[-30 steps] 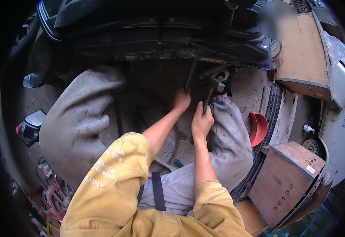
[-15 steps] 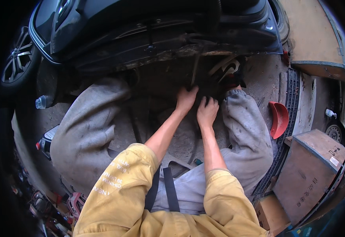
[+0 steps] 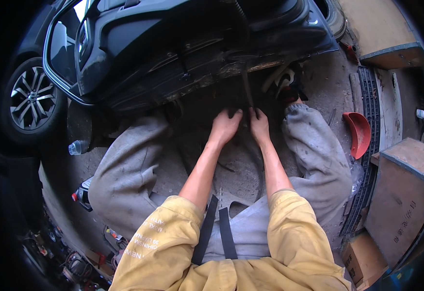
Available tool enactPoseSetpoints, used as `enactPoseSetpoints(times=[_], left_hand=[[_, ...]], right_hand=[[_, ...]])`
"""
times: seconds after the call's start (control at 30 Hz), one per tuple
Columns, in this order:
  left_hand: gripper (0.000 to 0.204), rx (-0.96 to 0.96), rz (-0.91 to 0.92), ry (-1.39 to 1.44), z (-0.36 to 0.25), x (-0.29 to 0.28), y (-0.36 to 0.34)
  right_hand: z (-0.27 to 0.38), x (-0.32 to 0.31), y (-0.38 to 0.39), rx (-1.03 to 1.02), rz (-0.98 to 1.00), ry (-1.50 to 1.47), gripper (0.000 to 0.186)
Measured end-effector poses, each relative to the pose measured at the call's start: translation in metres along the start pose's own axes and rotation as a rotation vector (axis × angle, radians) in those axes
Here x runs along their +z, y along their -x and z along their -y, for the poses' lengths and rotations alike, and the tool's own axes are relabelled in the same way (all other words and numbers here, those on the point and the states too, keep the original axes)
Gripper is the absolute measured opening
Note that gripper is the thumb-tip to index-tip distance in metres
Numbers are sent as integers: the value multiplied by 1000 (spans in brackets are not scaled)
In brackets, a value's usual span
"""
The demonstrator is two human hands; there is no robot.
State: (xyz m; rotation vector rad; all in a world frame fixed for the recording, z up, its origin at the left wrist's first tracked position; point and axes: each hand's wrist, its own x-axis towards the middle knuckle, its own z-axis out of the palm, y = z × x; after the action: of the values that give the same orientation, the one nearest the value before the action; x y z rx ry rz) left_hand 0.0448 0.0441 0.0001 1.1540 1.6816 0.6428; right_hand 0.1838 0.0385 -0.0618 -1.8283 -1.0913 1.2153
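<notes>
A long, thin dark strip, like a rubber seal, hangs from the lower edge of what looks like a dark car door. My right hand is closed on this strip, fingertips pinched together below the door edge. A darker length runs on beneath that hand toward the ground between my legs. Just to the left, at about the same height, my left hand has its fingers curled and its thumb toward the strip. Whatever may be in those fingers is lost in the shadow.
My grey-trousered legs lie spread on either side. A red scoop-shaped piece rests beside a dark ribbed track at right, near a wooden box. A car wheel and a clear plastic cup are at left.
My right hand has moved up and closed on the strip. My left hand, which was at the strip, now sits a little left of it. The whole view has shifted.
</notes>
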Motion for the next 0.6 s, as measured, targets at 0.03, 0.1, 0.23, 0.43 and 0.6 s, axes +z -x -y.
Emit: enactPoseSetpoints(times=[0.03, 0.1, 0.23, 0.43, 0.6], left_hand=[[47, 7, -128, -25, -6, -19, -1], [41, -70, -279, 112, 21, -52, -23], [28, 252, -594, 37, -11, -107, -30], [21, 689, -729, -161, -103, -141, -18], [31, 938, -488, -573, -128, -137, -59]], right_hand=[[2, -3, 6, -14, -18, 28, 40], [2, -9, 11, -33, -64, 95, 42], [-1, -3, -17, -169, -58, 304, 51], [16, -9, -41, -128, -59, 356, 52], [24, -4, -24, -82, -137, 379, 53]])
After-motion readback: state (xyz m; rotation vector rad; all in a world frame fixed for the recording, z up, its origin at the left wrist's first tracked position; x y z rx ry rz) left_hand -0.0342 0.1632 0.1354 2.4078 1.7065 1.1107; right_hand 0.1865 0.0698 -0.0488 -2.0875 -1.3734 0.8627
